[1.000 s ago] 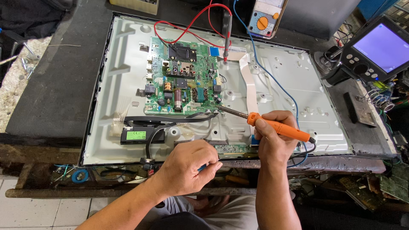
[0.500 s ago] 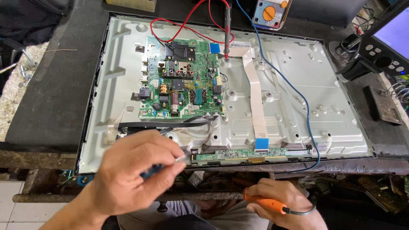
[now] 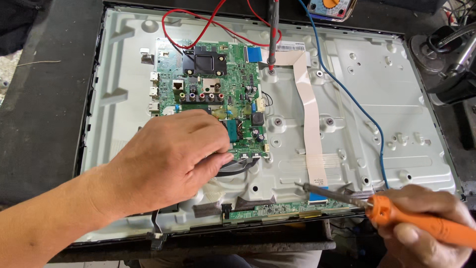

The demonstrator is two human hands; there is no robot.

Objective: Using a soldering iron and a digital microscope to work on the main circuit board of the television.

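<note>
My left hand (image 3: 168, 159) lies on the lower left part of a green main circuit board (image 3: 213, 84), fingers curled together and pressed down; anything under them is hidden. My right hand (image 3: 431, 238) grips an orange-handled soldering iron (image 3: 421, 222) at the bottom right. Its metal tip points left and hovers just above the blue end of a white flat ribbon cable (image 3: 310, 114). That cable runs down to a narrow green strip board (image 3: 267, 212) along the panel's lower edge. Both boards sit on the grey metal back of an opened flat screen (image 3: 391, 99).
A dark probe (image 3: 272, 30) stands upright by the main board's top right corner, with a red lead (image 3: 173, 34) looping behind. A blue wire (image 3: 347, 94) crosses the panel to the lower right. A multimeter (image 3: 331, 6) sits at the top edge; black equipment (image 3: 446, 54) at the right.
My left hand has moved up from the panel's lower edge onto the main board. My right hand, with the soldering iron, stays low at the bottom right. The view has come closer to the panel.
</note>
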